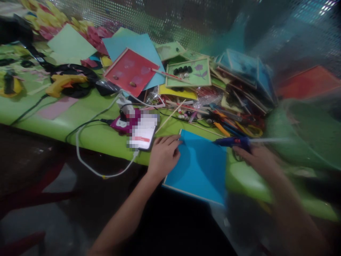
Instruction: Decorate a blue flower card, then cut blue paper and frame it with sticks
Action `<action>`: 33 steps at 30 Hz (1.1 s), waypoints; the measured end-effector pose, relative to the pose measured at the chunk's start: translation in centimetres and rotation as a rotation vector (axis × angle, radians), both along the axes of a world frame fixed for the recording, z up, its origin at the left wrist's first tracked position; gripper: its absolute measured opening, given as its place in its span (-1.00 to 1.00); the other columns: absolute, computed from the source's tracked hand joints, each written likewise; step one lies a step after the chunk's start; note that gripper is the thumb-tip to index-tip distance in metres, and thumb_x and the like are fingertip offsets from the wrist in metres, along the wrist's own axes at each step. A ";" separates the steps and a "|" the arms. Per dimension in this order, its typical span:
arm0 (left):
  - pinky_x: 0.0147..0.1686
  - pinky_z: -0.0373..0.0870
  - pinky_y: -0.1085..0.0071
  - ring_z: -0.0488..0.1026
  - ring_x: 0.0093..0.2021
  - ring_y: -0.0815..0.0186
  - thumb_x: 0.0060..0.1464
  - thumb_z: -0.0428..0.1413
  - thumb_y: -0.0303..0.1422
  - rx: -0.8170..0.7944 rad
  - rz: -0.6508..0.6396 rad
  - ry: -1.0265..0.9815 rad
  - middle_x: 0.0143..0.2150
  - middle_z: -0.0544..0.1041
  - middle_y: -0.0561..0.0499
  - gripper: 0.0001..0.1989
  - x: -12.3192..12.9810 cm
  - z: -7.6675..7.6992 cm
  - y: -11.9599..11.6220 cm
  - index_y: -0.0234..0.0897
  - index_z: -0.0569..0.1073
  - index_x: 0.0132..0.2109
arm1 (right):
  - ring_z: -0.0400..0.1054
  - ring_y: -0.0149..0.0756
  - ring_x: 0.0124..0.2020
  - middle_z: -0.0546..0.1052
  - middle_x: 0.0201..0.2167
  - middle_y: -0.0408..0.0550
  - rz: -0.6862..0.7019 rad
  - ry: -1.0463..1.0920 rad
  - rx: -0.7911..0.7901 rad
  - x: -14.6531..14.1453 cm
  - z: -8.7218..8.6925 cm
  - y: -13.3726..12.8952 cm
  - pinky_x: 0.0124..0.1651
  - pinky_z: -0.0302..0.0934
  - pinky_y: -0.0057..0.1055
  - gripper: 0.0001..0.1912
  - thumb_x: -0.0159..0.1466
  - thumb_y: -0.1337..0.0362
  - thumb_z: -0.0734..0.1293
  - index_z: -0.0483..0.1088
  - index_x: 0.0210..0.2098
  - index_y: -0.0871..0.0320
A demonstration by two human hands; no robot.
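A blue square board (198, 167) with thin wooden strips along its edges lies partly over the near edge of the green table. My left hand (164, 154) grips its upper left side, fingers bent over the edge near the corner. In my right hand (262, 160) is a dark blue glue gun (236, 141), its nozzle pointing left over the board's upper right corner. A whitish glue stick (271, 140) sticks out of the gun's back. The right hand is blurred, and some of its fingers are hidden.
Left of the board lie a charging phone (145, 133), a purple power strip (124, 122) and loose cables. A yellow glue gun (66, 83) sits farther left. Behind are a red framed board (131, 73), a green framed board (189, 73), sticks, pliers and stacked blue boards (242, 69).
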State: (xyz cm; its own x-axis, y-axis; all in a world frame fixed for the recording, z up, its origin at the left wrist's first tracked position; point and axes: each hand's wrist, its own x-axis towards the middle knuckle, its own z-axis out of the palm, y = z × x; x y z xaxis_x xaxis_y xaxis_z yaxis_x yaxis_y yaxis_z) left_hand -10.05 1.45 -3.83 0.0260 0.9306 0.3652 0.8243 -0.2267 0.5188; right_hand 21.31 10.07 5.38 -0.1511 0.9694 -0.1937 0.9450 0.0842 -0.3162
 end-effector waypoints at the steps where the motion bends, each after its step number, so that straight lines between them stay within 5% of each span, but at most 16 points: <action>1: 0.17 0.39 0.04 0.55 0.18 0.11 0.19 0.07 -0.58 0.001 0.000 0.002 0.23 0.60 0.02 -0.63 0.0 0.0 0.0 -0.14 0.60 0.02 | 0.32 -0.10 -0.55 0.37 -0.70 -0.09 0.006 -0.004 0.000 -0.2 0.0 0.0 -0.37 0.15 -0.26 -0.50 0.28 -0.24 0.27 0.35 -0.49 0.04; 12: 0.16 0.38 0.03 0.56 0.18 0.10 0.20 0.06 -0.58 0.001 0.006 0.001 0.22 0.61 0.02 -0.65 0.1 0.1 -0.1 -0.17 0.60 0.02 | 0.32 -0.12 -0.58 0.40 -0.70 -0.09 0.014 -0.042 0.007 1.4 -0.2 0.0 -0.38 0.15 -0.25 -0.50 0.28 -0.23 0.28 0.33 -0.52 0.03; 33: 0.14 0.38 0.05 0.55 0.18 0.11 0.19 0.06 -0.58 0.004 0.002 0.019 0.22 0.61 0.02 -0.65 0.0 0.2 0.0 -0.16 0.60 0.00 | 0.35 -0.08 -0.51 0.42 -0.67 -0.05 0.048 -0.018 0.055 0.1 0.0 -0.2 -0.34 0.19 -0.24 -0.51 0.30 -0.20 0.28 0.34 -0.52 0.03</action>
State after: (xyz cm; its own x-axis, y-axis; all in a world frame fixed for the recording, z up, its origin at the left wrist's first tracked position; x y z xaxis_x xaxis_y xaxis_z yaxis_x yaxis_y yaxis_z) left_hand -10.05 1.45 -3.62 0.0311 0.9291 0.3686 0.8345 -0.2272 0.5021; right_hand 21.43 9.91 5.34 -0.1950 0.9702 -0.1435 0.9448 0.1466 -0.2931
